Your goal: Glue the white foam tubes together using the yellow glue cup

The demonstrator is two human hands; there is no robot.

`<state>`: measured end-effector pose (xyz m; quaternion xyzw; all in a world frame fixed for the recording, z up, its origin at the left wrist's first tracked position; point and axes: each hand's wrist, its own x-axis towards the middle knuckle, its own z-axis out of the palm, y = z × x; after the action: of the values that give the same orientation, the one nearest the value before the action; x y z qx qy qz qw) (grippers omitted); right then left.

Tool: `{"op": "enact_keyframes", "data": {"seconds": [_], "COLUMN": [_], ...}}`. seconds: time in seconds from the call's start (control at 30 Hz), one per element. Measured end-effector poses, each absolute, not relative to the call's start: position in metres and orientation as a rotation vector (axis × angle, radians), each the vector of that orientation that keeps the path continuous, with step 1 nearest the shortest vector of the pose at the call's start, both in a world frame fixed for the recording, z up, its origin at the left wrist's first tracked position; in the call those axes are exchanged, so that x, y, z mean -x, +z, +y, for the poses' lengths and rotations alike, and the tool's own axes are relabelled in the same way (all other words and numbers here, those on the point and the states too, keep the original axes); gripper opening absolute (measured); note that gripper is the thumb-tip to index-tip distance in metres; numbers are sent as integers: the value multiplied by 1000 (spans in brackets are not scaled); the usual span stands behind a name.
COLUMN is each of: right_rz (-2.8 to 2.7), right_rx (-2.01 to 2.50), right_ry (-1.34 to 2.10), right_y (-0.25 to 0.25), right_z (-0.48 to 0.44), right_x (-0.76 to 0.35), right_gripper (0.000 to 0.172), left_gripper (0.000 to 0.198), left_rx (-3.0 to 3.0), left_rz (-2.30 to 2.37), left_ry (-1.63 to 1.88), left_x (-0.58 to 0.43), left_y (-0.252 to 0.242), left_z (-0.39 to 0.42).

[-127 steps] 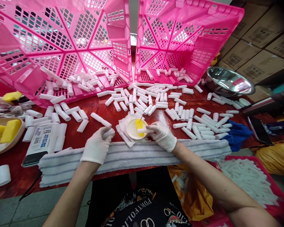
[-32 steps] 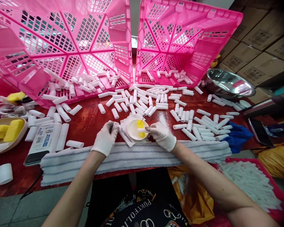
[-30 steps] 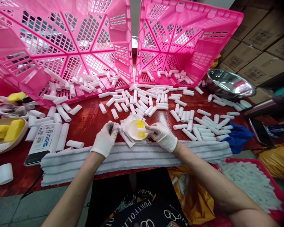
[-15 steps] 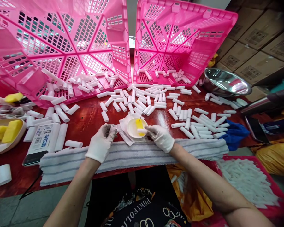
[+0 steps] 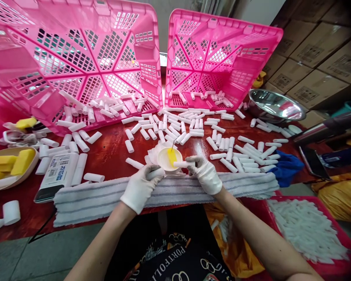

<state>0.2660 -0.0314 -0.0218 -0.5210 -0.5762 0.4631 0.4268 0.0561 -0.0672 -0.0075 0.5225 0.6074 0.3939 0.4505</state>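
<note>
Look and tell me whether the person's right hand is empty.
No, the right hand holds a white tube near the small bowl.

1) Left hand (image 5: 139, 190) and right hand (image 5: 207, 178): both gloved in thin, matt white cloth, softly creased
2) White tubes (image 5: 183, 164): matt and smooth; whether paper or plastic, I cannot tell
3) Worktop (image 5: 111, 154): red, glossy, streaky, with bright reflections
4) Striped towel (image 5: 175, 193): thick, fuzzy cloth, rough and matt
5) Small dish (image 5: 160, 159): pale and smooth
6) Pink crates (image 5: 201, 72): moulded plastic, pierced with holes, shiny
7) Basin (image 5: 276, 106): polished metal, mirror-bright
8) Cartons (image 5: 324, 92): brown cardboard, mostly dull
9) Blue cloth (image 5: 287, 168): crumpled, matt
10) Yellow blocks (image 5: 22, 162): foam-like, matt
11) Floor (image 5: 38, 255): grey tile, dull
</note>
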Motion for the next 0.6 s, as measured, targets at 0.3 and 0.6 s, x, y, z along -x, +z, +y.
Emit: {"op": "enact_keyframes", "data": {"seconds": [0.3,0.6], "right_rz": [-1515,-2226], "right_rx": [1501,1153], "right_ry": [1179,-191], "right_y": [5,3], "right_z": [-42,-62], "right_x": [-261,-264], "right_gripper": [36,40], "left_gripper": [35,54], "left_rx": [-1443,-1645], "left_rz": [1389,1711], "left_ry": [913,735], "left_x": [-76,-96], "left_y": [12,4], "left_z": [-74,-82]}}
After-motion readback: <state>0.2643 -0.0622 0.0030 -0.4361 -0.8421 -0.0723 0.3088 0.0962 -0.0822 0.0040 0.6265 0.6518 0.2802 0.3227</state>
